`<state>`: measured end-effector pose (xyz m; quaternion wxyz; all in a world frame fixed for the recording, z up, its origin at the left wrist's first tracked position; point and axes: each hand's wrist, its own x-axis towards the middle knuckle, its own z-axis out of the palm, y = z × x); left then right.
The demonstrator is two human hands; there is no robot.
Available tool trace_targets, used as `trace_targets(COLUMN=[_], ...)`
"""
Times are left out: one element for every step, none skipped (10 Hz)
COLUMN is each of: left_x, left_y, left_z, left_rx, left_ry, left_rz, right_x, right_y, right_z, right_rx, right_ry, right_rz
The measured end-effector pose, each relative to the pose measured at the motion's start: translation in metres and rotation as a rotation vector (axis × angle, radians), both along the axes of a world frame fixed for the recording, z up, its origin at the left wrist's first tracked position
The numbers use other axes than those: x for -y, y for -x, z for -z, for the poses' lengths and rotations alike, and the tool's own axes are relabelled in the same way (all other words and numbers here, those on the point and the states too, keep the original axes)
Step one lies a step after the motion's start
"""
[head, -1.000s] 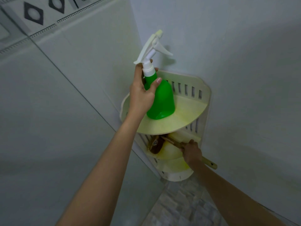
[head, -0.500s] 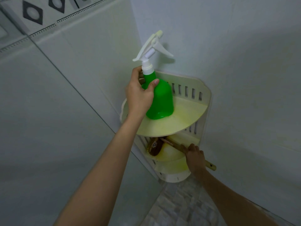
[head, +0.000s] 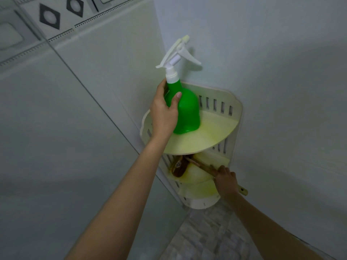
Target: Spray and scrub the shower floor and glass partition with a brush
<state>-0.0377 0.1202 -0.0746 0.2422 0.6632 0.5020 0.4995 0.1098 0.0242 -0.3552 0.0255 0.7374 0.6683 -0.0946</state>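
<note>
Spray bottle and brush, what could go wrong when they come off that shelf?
1. The left hand holds the green spray bottle high, near its narrow neck; the wide body could swing or slip from that grip.
2. The right hand holds the wooden brush by its handle while the head lies tucked under the top tier of the corner shelf; pulled out fast, it might snag there and jolt the shelf.

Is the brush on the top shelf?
No, the brush lies on the middle shelf, under the top shelf, its handle gripped by the right hand.
</note>
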Motion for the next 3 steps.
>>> trace_targets(left_x=[0.01,0.033,0.06], left_y=[0.005,0.01,0.017], left_z=[0.003,0.012,0.019], left_rx=[-0.017,-0.048,-0.045], left_ry=[0.039,0.065,0.093], left_rz=[-0.022,-0.051,-0.055], right_x=[0.007,0.019,0.031], right_y=[-0.005,-0.014,-0.024], right_z=[-0.007,-0.016,-0.028], right_rx=[-0.053,-0.068,-0.112], right_ry=[0.023,-0.021,-0.009], right_rz=[-0.018,-0.008,-0.012])
